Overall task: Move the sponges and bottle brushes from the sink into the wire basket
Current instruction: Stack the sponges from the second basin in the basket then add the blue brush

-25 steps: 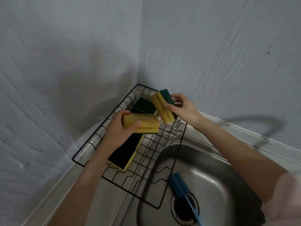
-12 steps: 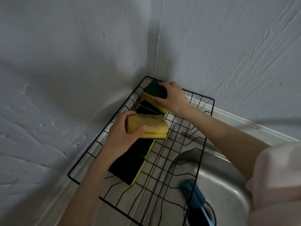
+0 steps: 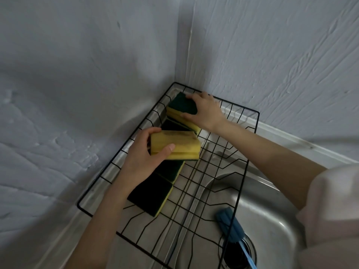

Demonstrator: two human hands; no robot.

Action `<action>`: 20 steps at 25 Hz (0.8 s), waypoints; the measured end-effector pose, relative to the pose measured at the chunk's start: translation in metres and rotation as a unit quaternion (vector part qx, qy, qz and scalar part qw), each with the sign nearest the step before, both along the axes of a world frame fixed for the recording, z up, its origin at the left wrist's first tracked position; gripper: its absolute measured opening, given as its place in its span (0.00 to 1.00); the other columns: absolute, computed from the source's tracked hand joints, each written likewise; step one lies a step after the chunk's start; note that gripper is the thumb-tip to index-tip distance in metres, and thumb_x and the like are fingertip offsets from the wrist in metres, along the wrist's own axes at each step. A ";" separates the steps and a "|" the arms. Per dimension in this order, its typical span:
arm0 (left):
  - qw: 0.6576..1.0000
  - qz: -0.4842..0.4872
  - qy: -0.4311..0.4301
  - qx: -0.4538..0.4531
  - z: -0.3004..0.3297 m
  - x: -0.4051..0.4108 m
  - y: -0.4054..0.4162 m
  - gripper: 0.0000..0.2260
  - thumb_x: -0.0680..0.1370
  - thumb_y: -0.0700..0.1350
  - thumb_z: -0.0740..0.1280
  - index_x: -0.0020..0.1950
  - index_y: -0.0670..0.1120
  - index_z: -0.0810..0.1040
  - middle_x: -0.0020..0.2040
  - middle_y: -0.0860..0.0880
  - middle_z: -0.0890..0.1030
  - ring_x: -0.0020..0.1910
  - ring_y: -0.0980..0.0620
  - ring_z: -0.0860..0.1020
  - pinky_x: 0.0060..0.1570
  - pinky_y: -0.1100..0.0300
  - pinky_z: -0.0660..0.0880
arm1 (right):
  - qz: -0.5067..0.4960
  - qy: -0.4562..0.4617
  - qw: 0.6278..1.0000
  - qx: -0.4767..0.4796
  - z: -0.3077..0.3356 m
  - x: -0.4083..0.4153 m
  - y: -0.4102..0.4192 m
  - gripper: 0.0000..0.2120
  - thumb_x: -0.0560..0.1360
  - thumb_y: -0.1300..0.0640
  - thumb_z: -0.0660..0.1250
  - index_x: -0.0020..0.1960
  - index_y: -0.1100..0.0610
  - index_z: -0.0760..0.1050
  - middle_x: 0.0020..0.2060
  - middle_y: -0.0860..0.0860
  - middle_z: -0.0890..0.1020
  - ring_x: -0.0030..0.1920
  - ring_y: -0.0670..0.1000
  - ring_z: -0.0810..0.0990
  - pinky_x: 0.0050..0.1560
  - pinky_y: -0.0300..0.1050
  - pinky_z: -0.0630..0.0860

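Note:
A black wire basket (image 3: 257,121) sits in the wall corner, partly over the steel sink (image 3: 272,216). My left hand (image 3: 142,154) holds a yellow sponge (image 3: 179,145) above the basket's middle. My right hand (image 3: 206,111) grips a yellow-and-green sponge (image 3: 179,105) at the basket's far corner, resting on another sponge below it. More sponges, green side up (image 3: 151,195), lie in a row along the basket's left side. A blue bottle brush (image 3: 230,224) lies in the sink by the drain, its head under the basket's rim.
Two white textured walls meet right behind the basket. The sink drain (image 3: 238,253) is at the lower right. A pale sleeve (image 3: 330,210) covers my right upper arm. A narrow steel ledge (image 3: 64,226) runs along the left wall.
My right hand carried its sponge from above the basket into the far corner and lowered it onto the sponge there. My left hand stayed over the basket with its sponge.

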State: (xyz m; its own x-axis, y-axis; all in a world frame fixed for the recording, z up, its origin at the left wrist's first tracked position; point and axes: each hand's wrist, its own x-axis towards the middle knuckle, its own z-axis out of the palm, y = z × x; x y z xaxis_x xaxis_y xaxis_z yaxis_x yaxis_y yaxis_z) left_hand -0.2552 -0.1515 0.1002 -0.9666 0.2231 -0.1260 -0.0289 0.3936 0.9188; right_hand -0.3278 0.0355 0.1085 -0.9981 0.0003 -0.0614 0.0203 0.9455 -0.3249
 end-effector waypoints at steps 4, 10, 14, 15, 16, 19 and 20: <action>1.000 0.008 -0.001 0.022 0.006 0.002 -0.002 0.21 0.73 0.46 0.68 0.64 0.50 0.66 0.57 0.52 0.71 0.54 0.53 0.73 0.51 0.61 0.73 | -0.039 0.077 0.990 -0.113 0.006 0.014 -0.005 0.26 0.76 0.49 0.61 0.71 0.57 0.61 0.67 0.59 0.68 0.67 0.57 0.66 0.66 0.44 0.64; 0.997 0.062 -0.006 0.052 0.020 0.004 0.001 0.18 0.73 0.47 0.66 0.56 0.51 0.60 0.57 0.51 0.67 0.52 0.54 0.71 0.42 0.70 0.68 | 0.010 0.066 0.943 -0.326 0.011 0.087 0.001 0.28 0.72 0.72 0.57 0.70 0.58 0.62 0.60 0.52 0.72 0.59 0.44 0.69 0.50 0.18 0.67; 0.997 0.068 -0.009 0.024 0.032 0.003 0.007 0.16 0.74 0.50 0.65 0.54 0.48 0.60 0.48 0.54 0.70 0.44 0.60 0.72 0.36 0.71 0.70 | 0.066 0.029 0.953 -0.293 0.002 0.104 -0.002 0.29 0.71 0.66 0.67 0.70 0.56 0.62 0.61 0.52 0.71 0.57 0.41 0.68 0.52 0.16 0.63; 0.997 0.068 -0.012 0.021 0.033 0.002 0.007 0.16 0.75 0.52 0.64 0.55 0.47 0.61 0.48 0.53 0.71 0.45 0.58 0.73 0.39 0.70 0.71 | 0.047 0.044 0.953 -0.298 0.003 0.104 -0.004 0.27 0.72 0.62 0.68 0.68 0.56 0.64 0.59 0.52 0.73 0.54 0.40 0.70 0.50 0.17 0.65; 0.997 0.068 -0.016 0.029 0.035 0.001 0.007 0.15 0.75 0.53 0.62 0.56 0.47 0.63 0.50 0.52 0.71 0.48 0.54 0.74 0.44 0.66 0.72 | 0.023 0.049 0.950 -0.307 0.004 0.104 -0.006 0.24 0.72 0.59 0.68 0.66 0.56 0.67 0.56 0.51 0.76 0.50 0.37 0.72 0.46 0.18 0.67; 0.996 0.057 -0.016 0.066 0.036 -0.007 0.006 0.11 0.78 0.54 0.57 0.56 0.49 0.68 0.51 0.52 0.75 0.56 0.49 0.75 0.55 0.54 0.73 | -0.052 0.007 0.923 -0.381 0.009 0.102 -0.012 0.13 0.75 0.53 0.64 0.59 0.55 0.72 0.37 0.40 0.76 0.36 0.31 0.76 0.39 0.23 0.71; 0.997 0.051 -0.002 0.051 0.035 -0.010 0.006 0.11 0.78 0.51 0.57 0.57 0.48 0.70 0.51 0.50 0.76 0.56 0.48 0.75 0.55 0.53 0.73 | -0.079 -0.006 0.906 -0.416 0.007 0.102 -0.014 0.10 0.75 0.51 0.64 0.55 0.53 0.72 0.35 0.40 0.76 0.35 0.34 0.78 0.42 0.28 0.74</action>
State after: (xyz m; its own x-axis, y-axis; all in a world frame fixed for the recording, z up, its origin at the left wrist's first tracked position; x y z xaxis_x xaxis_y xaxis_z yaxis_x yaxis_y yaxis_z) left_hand -0.2651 -0.1454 0.1349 -0.9845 0.1353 -0.1120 -0.0681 0.2933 0.9536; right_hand -0.2257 0.0212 0.1158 -0.9889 0.0926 -0.1166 0.1423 0.3578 -0.9229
